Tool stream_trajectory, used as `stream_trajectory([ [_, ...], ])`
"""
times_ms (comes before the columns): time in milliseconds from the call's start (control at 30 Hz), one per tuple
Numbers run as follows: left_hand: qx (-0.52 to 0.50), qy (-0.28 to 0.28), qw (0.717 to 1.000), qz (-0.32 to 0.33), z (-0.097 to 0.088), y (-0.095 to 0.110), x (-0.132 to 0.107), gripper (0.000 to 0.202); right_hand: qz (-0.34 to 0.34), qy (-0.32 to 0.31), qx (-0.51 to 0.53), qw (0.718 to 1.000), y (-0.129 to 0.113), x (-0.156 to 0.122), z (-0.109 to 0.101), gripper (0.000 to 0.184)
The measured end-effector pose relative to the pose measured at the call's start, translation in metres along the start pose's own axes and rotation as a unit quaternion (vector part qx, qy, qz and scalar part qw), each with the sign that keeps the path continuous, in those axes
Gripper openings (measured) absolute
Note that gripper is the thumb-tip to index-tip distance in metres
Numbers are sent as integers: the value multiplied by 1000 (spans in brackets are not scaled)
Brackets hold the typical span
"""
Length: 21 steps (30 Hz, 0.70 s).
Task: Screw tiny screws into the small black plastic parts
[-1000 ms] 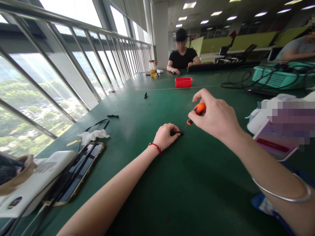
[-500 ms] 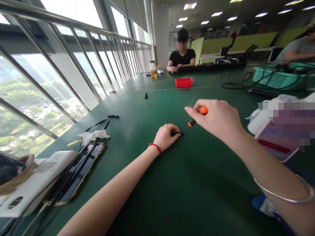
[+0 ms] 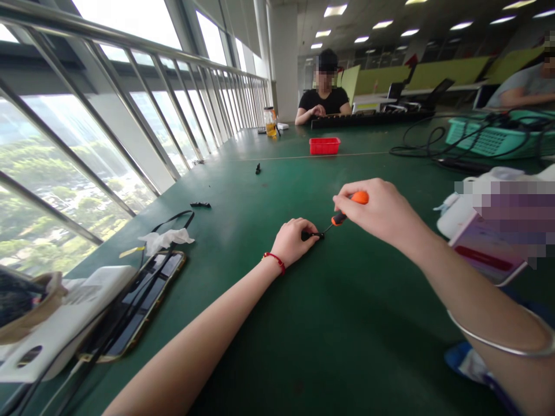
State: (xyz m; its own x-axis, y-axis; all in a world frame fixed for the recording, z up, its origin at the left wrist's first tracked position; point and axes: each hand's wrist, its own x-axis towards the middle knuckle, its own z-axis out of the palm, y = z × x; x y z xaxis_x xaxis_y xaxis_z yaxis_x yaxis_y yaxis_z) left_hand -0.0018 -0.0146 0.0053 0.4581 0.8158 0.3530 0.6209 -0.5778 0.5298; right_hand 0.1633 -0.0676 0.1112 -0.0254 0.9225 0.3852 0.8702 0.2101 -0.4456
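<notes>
My left hand (image 3: 293, 240) rests on the green table (image 3: 303, 323), its fingers closed around a small black part (image 3: 313, 236) pressed onto the mat. My right hand (image 3: 381, 214) is wrapped round an orange-handled screwdriver (image 3: 350, 207), and the thin shaft slants down-left with its tip at the black part. A red string bracelet circles my left wrist; a silver bangle sits on my right forearm.
A phone (image 3: 134, 303), white device and tissue (image 3: 167, 238) lie at near left. Two small black parts (image 3: 200, 204) lie further out, with a red bin (image 3: 324, 145) beyond. A person sits at the far end; cables and a teal basket (image 3: 489, 136) stand at right.
My right hand has lowered and curled its fingers tighter round the screwdriver handle. My left hand has stayed on the black part. The person at the far end has shifted their arms.
</notes>
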Motion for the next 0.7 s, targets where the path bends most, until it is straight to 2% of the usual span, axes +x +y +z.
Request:
stream_trajectory([
  [67,3,-1,1000,-4,-1,1,-1,8,0,6,16,1000,0,0,-5,25],
  [233,5,-2,1000,-8,-2,1,-2,8,-9,68,18,997,-2,2,-17,25],
  [300,4,-2,1000,-5,-3,1,-3,8,-34,61,16,997,-1,6,-15,28],
  [433,5,0,1000,-3,-4,3,-5,8,-91,-11,-28,995,8,11,6,31],
  [533,9,5,1000,-2,-5,5,-6,8,-73,-61,-105,990,21,3,27,30],
  [700,3,1,1000,3,-6,7,-8,7,-54,-92,-98,989,42,-25,58,29],
])
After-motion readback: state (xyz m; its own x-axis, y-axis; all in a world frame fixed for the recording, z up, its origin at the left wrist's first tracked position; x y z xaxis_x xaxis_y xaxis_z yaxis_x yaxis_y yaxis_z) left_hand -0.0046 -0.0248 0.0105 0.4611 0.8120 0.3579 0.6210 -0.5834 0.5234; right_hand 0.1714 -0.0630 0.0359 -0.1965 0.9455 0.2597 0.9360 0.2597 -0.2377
